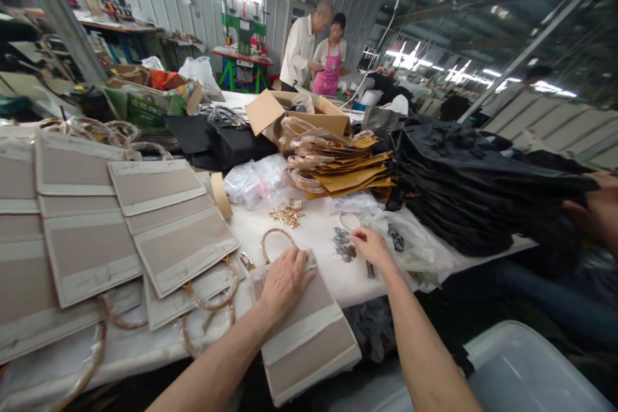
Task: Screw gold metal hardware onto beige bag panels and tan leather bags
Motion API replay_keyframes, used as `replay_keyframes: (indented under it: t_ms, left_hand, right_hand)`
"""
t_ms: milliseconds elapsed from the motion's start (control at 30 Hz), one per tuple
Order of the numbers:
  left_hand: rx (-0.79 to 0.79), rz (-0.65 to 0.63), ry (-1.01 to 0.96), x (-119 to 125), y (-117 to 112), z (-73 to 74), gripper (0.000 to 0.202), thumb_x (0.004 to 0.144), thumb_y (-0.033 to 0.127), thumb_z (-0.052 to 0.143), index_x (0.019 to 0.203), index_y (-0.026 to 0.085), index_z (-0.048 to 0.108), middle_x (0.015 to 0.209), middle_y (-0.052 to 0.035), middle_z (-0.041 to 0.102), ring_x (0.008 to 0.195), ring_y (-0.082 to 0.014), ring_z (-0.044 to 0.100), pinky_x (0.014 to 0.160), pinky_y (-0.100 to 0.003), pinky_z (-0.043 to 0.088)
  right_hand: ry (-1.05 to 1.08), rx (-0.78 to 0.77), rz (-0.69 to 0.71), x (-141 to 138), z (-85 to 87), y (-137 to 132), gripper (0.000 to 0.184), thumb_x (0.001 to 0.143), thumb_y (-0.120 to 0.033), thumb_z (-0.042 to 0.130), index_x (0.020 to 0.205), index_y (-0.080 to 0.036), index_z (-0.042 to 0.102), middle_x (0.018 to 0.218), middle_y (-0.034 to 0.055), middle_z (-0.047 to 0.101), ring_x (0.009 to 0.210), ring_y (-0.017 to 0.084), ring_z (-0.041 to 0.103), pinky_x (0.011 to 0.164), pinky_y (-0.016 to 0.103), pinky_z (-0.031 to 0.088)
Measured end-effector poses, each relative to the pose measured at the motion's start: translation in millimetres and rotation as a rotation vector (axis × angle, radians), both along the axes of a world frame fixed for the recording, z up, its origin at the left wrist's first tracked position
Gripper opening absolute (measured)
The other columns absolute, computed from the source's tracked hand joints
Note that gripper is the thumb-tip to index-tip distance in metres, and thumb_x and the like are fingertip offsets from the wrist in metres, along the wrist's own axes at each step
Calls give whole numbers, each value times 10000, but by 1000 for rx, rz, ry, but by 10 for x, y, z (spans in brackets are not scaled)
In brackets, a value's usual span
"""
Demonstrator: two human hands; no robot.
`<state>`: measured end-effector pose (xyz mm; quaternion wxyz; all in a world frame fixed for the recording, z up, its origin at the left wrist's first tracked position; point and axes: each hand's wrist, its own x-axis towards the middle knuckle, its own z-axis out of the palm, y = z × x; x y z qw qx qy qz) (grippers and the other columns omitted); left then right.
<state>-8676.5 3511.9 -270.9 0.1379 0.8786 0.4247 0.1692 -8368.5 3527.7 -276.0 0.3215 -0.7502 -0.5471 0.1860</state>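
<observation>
My left hand [284,280] rests over the upper end of a beige bag panel [313,328], its fingers bent and pressed onto the panel near the top edge. A round plastic-wrapped handle [277,234] sticks out beyond that edge, and a metal clasp [247,262] is just left of it. My right hand [371,246] is closed in a pinch at the edge of a pile of small silvery metal pieces [344,248]; whatever is between its fingertips is too small to make out. Gold-coloured metal fittings [288,214] lie in a heap farther back.
Similar panels [168,206] overlap on the left. Mustard-coloured pieces with wrapped handles [342,167] are stacked behind, beside an open cardboard box [309,112]. Black bags [463,187] are piled at right, near another person's hand [596,206]. A plastic bin [531,367] stands low right. Two people stand at the back.
</observation>
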Motion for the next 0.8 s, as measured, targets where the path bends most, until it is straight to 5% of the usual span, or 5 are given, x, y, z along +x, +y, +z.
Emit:
replay_keyframes:
  t_ms: [167,300,467,800]
  left_hand:
    - [-65,21,-86,-68,-67,-6,343,937,346,742,1155,190,527,1191,-87,602,1064,-266,615,940,-407,532]
    - [-79,44,-112,-56,-78,-26,343,920,331,762,1130,186,534,1163,-88,605,1057,-273,614,934,-416,544]
    - [-89,42,-151,-50,-60,-30,330,916,336,764,1103,179,542,1128,-83,596,1035,-265,622,924,-402,552]
    - [-104,36,-179,-40,-21,-63,275,933,321,741,1078,181,554,1083,-75,593,1020,-264,620,920,-405,552]
  right_hand:
    - [357,83,-22,-398,92,-337,431,817,-558,703,1016,-176,703,854,55,707,716,198,603,623,297,447]
    - [596,19,61,-958,35,-555,428,821,-575,773,983,-182,726,739,10,657,650,157,549,606,274,429]
    - [621,-27,102,-1297,-133,-540,375,835,-558,765,914,-192,759,715,2,665,639,158,539,593,272,407]
    - [454,-28,75,-1370,-175,-494,311,844,-493,707,897,-199,795,913,72,797,911,279,704,858,367,517]
